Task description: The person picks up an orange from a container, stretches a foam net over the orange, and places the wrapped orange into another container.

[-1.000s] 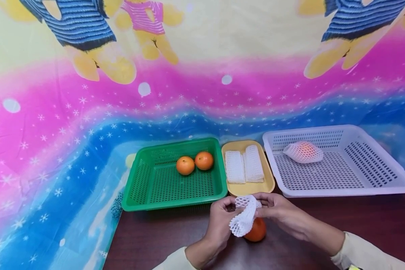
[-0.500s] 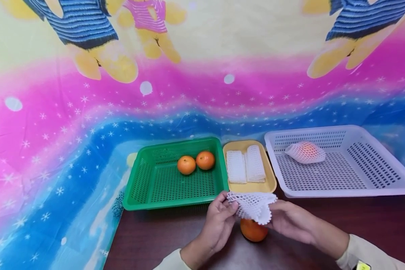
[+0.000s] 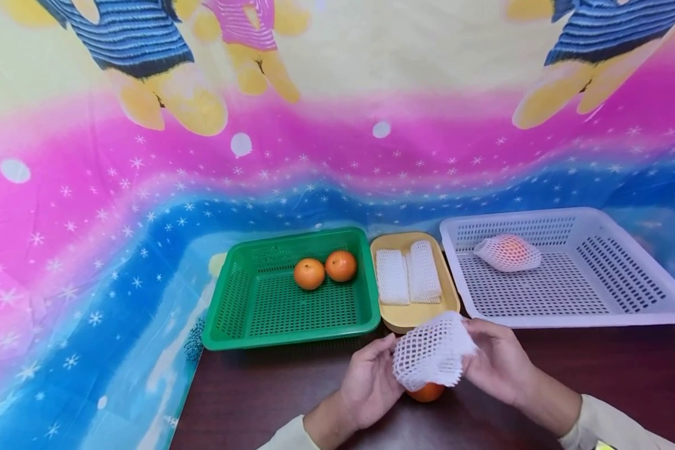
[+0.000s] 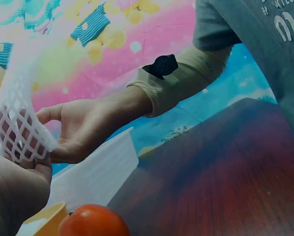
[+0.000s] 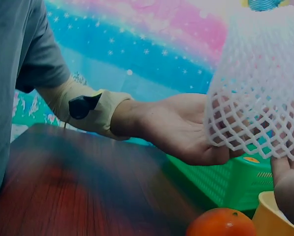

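Observation:
A white foam net sleeve (image 3: 430,353) is held up between both hands in the head view, its mesh spread wide. The left hand (image 3: 368,384) holds its left edge, and in the right wrist view this hand's fingers (image 5: 235,115) show through the mesh of the sleeve (image 5: 260,93). On the other side, the right hand (image 3: 497,362) pinches the sleeve's right edge. Whether fingertips are inside or behind the mesh I cannot tell. Below the sleeve an orange fruit (image 3: 426,392) rests on the table, partly covered from view.
A green basket (image 3: 292,340) with two orange fruits (image 3: 309,274) stands back left. Beside it, a yellow tray (image 3: 396,317) bears folded net sleeves (image 3: 392,277). At the back right, a white basket (image 3: 574,320) contains a net-wrapped fruit (image 3: 508,253).
The sleeve, bunched a second ago, has been spread wider and turned between the hands. It now hides more of the fruit on the table.

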Action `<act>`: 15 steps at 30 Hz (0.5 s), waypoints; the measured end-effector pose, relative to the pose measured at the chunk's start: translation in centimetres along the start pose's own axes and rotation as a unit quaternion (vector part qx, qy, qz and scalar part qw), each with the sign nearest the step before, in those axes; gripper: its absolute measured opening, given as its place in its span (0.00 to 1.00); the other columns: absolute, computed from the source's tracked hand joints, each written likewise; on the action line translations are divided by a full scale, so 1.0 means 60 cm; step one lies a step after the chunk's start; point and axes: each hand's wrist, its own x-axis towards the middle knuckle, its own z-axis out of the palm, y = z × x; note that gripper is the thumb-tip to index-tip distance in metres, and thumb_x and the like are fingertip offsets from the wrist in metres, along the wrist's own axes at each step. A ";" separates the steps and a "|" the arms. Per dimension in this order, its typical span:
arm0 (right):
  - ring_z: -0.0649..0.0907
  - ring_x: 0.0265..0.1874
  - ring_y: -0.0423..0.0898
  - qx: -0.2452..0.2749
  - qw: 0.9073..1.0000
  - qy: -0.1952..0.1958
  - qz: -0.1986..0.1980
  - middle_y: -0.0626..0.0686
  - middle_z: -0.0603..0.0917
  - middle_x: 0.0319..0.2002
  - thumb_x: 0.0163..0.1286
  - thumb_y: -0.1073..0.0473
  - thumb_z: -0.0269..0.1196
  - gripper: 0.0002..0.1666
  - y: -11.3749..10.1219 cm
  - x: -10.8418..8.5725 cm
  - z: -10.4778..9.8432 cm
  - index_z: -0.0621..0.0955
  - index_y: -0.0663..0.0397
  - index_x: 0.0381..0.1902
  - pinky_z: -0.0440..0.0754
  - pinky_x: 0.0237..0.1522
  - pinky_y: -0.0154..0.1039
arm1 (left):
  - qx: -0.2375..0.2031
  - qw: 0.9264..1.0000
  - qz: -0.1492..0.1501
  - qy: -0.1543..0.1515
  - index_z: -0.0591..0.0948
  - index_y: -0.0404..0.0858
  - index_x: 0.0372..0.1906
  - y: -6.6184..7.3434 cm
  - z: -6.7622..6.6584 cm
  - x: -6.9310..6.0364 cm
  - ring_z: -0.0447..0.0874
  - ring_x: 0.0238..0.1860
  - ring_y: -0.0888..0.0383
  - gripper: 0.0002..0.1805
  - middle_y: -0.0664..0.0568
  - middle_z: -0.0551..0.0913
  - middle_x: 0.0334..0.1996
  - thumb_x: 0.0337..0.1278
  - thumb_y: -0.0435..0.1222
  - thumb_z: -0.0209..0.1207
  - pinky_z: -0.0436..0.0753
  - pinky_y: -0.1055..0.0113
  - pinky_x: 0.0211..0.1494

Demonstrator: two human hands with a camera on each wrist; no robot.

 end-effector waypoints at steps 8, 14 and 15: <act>0.84 0.56 0.44 -0.022 0.999 0.007 0.023 0.53 0.84 0.57 0.82 0.65 0.26 0.31 0.008 -0.005 -0.007 0.76 0.60 0.63 0.82 0.61 0.37 | 0.008 0.997 0.049 0.066 0.77 0.42 0.61 -0.011 -0.005 0.005 0.82 0.54 0.67 0.19 0.60 0.86 0.51 0.80 0.48 0.47 0.77 0.72 0.63; 0.85 0.54 0.41 -0.096 0.991 0.076 0.054 0.50 0.85 0.55 0.82 0.65 0.30 0.28 0.022 -0.014 -0.019 0.76 0.55 0.61 0.83 0.58 0.36 | 0.098 0.973 0.081 0.191 0.75 0.35 0.66 -0.033 -0.023 0.001 0.83 0.56 0.64 0.25 0.53 0.85 0.55 0.79 0.48 0.50 0.81 0.71 0.61; 0.85 0.53 0.40 -0.114 0.987 0.096 0.058 0.49 0.86 0.54 0.82 0.65 0.32 0.26 0.025 -0.016 -0.021 0.76 0.54 0.60 0.83 0.57 0.35 | 0.125 0.967 0.085 0.206 0.76 0.35 0.66 -0.040 -0.025 0.001 0.82 0.57 0.63 0.25 0.52 0.85 0.56 0.78 0.48 0.51 0.80 0.70 0.62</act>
